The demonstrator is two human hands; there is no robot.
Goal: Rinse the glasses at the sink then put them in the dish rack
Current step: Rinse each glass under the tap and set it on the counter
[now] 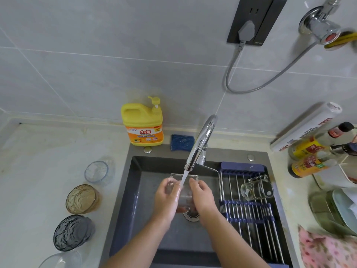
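Observation:
Over the dark grey sink [135, 190], my left hand [167, 198] and my right hand [202, 198] grip a clear square glass [185, 192] from both sides. Water runs from the chrome tap [201, 144] into the glass. A clear glass mug [257, 188] lies on its side on the roll-up dish rack [249, 213] across the sink's right half. On the counter to the left stand a clear bluish glass [96, 172], an amber textured glass [82, 199], a smoky grey textured glass [72, 232] and part of another clear glass [61, 260].
A yellow dish soap bottle [143, 124] and a blue scrub pad [182, 143] sit behind the sink. Sauce bottles [311, 157], a foil box [305, 126], stacked plates [340, 211] and a pink cloth [326, 250] crowd the right counter. A plugged cable [243, 29] hangs on the wall.

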